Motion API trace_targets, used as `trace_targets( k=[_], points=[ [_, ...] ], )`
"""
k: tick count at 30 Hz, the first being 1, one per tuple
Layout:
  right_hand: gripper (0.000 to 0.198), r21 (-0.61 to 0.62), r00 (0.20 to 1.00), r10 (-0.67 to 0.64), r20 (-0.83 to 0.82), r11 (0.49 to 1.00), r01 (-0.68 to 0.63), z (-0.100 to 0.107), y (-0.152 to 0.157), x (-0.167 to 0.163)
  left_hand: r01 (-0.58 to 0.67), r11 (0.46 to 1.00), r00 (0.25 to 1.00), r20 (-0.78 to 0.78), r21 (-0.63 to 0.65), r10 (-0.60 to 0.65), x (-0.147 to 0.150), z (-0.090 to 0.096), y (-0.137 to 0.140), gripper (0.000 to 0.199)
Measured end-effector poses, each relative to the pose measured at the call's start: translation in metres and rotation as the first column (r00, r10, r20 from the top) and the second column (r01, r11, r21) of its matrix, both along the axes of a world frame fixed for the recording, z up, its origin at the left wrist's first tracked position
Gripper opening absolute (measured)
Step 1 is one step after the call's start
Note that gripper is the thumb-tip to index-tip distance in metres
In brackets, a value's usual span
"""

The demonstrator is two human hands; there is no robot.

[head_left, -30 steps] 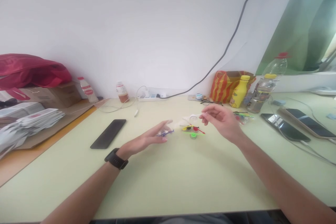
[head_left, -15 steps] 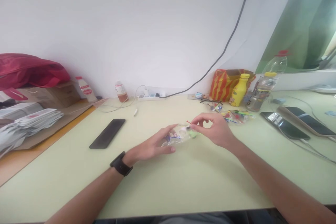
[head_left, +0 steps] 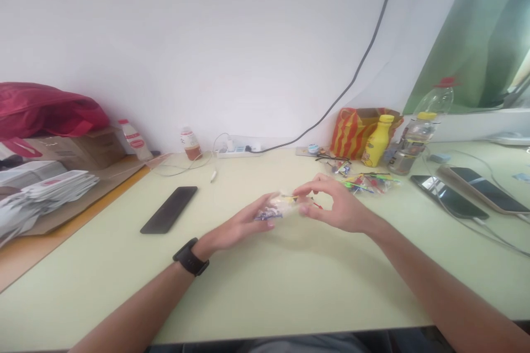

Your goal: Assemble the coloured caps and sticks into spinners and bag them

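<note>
A small clear plastic bag (head_left: 285, 207) with blue, white and yellow bits inside is held just above the table between my hands. My left hand (head_left: 244, 223) is closed around the bag's left end, thumb below and fingers above. At the bag's right end, my right hand (head_left: 331, 204) grips it between thumb and fingers. A thin red piece (head_left: 318, 206) shows in the gap of my right hand. The bag's contents are blurred. To the right, beyond my right hand, lie packets of colourful small pieces (head_left: 370, 182).
A black phone (head_left: 169, 209) lies left of my hands. Behind stand a power strip (head_left: 238, 150), a striped bag (head_left: 345, 132), a yellow bottle (head_left: 377, 143) and clear bottles (head_left: 409, 146). More phones (head_left: 449, 197) with cables lie right. White boxes (head_left: 62, 185) are stacked at left.
The red piece that stuck out at my right fingertips now shows lower, within the hand's gap. My right fingers have shifted onto the bag's end, and the bag has turned slightly.
</note>
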State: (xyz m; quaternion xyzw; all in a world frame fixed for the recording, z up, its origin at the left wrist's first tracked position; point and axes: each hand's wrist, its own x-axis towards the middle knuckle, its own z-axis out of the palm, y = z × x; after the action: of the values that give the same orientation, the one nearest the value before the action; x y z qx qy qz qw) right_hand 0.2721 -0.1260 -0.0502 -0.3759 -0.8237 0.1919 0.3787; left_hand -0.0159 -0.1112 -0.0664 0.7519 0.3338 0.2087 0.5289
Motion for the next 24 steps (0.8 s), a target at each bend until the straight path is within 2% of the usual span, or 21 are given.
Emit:
trace_targets(
  k=[2,5,6,8,10,13,15,16,20,24],
  points=[
    [0.028,-0.016,0.998,0.043,-0.037,0.999,-0.044,0.002,0.0,0.004,-0.018,0.997,0.999,0.03,-0.073,0.02,-0.004,0.001,0.002,0.069],
    [0.007,0.023,0.994,0.026,-0.105,0.999,-0.023,0.001,0.002,0.003,0.04,0.987,0.99,0.14,-0.157,-0.018,-0.007,0.004,0.002,0.063],
    [0.006,0.038,0.992,0.017,-0.126,0.999,-0.012,0.001,0.003,0.002,0.076,0.975,0.983,0.181,-0.211,-0.037,-0.006,0.006,0.001,0.064],
    [0.006,0.046,0.987,0.013,-0.161,0.999,-0.005,-0.001,0.005,-0.002,0.123,0.923,0.975,0.22,-0.364,-0.043,-0.002,0.007,0.0,0.068],
    [0.009,0.045,0.983,-0.022,-0.184,0.999,0.031,-0.003,0.009,-0.003,0.106,0.862,0.982,0.19,-0.496,-0.011,0.002,0.008,0.0,0.067],
    [0.019,0.054,0.966,-0.182,-0.185,0.979,0.195,-0.012,0.018,0.0,0.039,0.81,0.981,0.178,-0.586,0.082,0.006,0.004,0.003,0.053],
    [0.014,0.051,0.959,-0.26,-0.117,0.962,0.267,-0.021,0.025,0.005,0.014,0.802,0.959,0.234,-0.597,0.158,0.006,0.001,0.007,0.039],
    [0.013,0.042,0.964,-0.259,-0.058,0.964,0.261,-0.026,0.027,0.006,0.006,0.807,0.943,0.272,-0.591,0.192,0.006,0.0,0.009,0.033],
    [0.013,0.013,0.969,-0.108,0.222,0.994,0.108,-0.04,0.028,0.004,-0.052,0.87,0.888,0.377,-0.49,0.265,0.003,0.0,0.015,0.024],
    [0.023,0.038,0.931,-0.064,0.359,0.998,0.054,-0.047,0.022,-0.004,-0.151,0.918,0.897,0.339,-0.366,0.282,-0.001,-0.001,0.015,0.03]
  ],
)
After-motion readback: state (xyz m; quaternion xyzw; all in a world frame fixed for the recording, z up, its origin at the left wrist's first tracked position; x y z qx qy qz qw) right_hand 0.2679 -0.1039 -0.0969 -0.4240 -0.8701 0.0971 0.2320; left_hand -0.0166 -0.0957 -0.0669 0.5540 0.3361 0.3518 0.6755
